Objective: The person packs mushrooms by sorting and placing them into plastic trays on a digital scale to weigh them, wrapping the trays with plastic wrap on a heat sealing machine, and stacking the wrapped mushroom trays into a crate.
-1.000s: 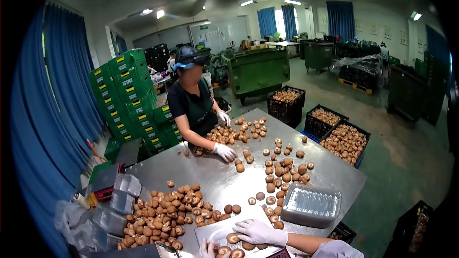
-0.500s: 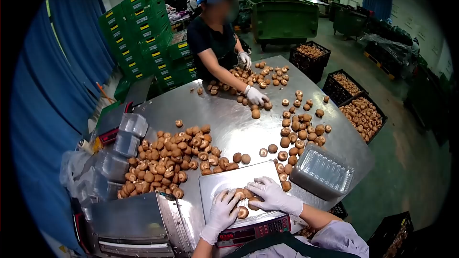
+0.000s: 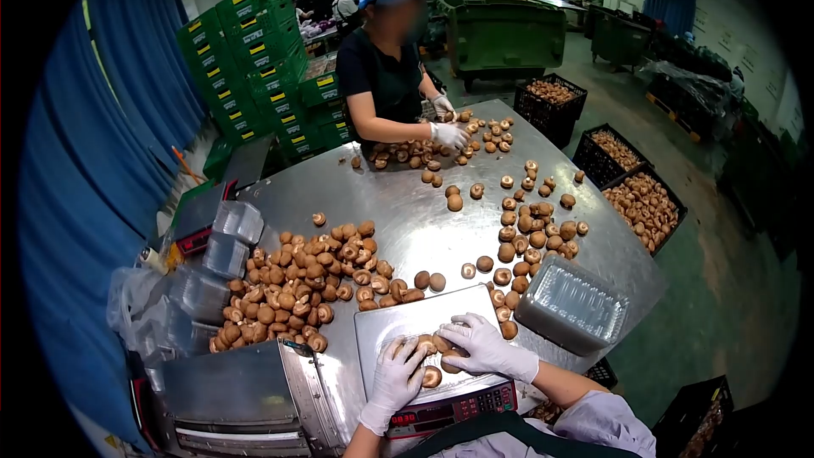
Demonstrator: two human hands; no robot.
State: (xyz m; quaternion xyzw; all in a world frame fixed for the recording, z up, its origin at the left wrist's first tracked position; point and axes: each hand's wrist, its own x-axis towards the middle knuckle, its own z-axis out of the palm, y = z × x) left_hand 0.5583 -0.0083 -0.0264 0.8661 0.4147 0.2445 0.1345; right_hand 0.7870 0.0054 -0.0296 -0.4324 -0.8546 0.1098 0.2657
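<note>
Both my hands wear white gloves and rest over a small group of brown mushrooms (image 3: 432, 376) on the metal pan of a scale (image 3: 386, 331). My left hand (image 3: 395, 383) curls its fingers against mushrooms at the group's left side. From the right, my right hand (image 3: 486, 346) closes over others, partly hiding them. One mushroom lies stem side up between the hands, near the pan's front. Red digits glow on the scale's display (image 3: 413, 418).
A large mushroom pile (image 3: 292, 288) lies left of the scale, with clear plastic trays (image 3: 225, 254) beyond. More stacked trays (image 3: 572, 305) stand at right beside scattered mushrooms (image 3: 538, 237). Across the metal table (image 3: 390, 220), a co-worker (image 3: 386, 76) handles mushrooms. Black crates (image 3: 644, 208) stand right.
The co-worker's reaching hand has drawn back toward the far pile, leaving a mushroom on the table. The digits on the scale's display have changed. My hands stay nearly still.
</note>
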